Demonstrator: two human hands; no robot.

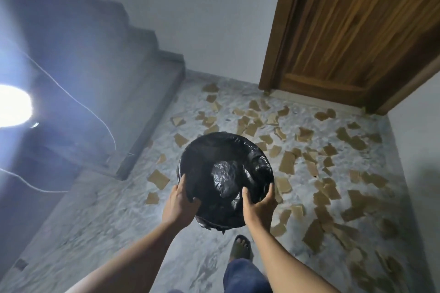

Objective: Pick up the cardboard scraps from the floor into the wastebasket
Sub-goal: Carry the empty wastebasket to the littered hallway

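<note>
black plastic lines the round wastebasket (209, 147), which is held up off the floor (114, 211) between both hands, its mouth tipped toward the camera so the crumpled, shiny bottom of the liner shows. the left hand (179, 202) grips the near-left part of the rim, thumb hooked over the edge onto the liner and fingers curled round the outside. the right hand (259, 207) grips the near-right part of the rim the same way, thumb inside and fingers wrapped along the outer wall. both bare forearms reach forward from the bottom of the view.

brown cardboard scraps (287, 162) lie scattered flat over the pale marbled floor. most are beyond and to the right of the right hand, with a thinner scatter beyond and to the left of the left hand. several lie just past the basket's far rim. below the right hand a foot in a dark sandal (240, 246) stands on the floor, with a blue trouser leg (245, 276) nearer the camera.

far beyond the right hand a brown wooden door (352, 31) stands in a white wall (202, 19). beyond and to the left of the left hand grey steps (133, 83) rise along the wall. well to its left a bright round lamp (12, 106) glares, with a thin white cable (95, 114) curving past it.
</note>
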